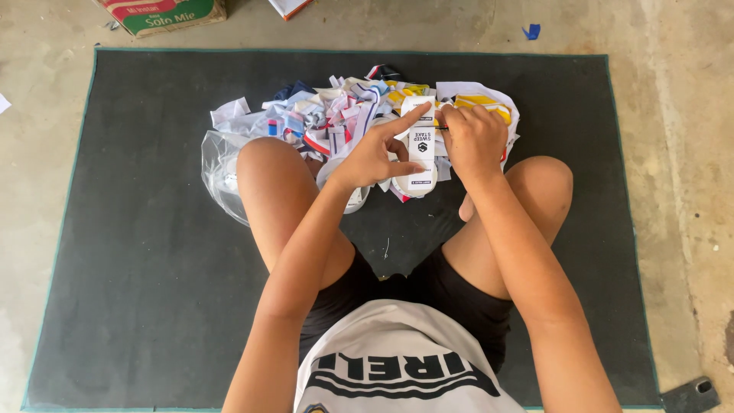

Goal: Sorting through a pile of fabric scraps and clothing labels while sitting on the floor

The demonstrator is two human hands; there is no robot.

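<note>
I sit cross-legged on a dark grey mat (138, 252). My left hand (375, 153) holds a white printed paper strip (421, 149) between thumb and extended forefinger. My right hand (474, 138) is closed on a thin dark tool, too small to identify, pressed against the strip's right edge. Behind both hands lies a pile of cut paper labels (336, 115) in white, blue, red and yellow.
A clear plastic bag (218, 168) lies beside my left knee. A cardboard box (164, 14) stands beyond the mat at the top left, a blue scrap (531, 31) on the concrete floor, and a dark object (690, 396) at the mat's bottom right corner.
</note>
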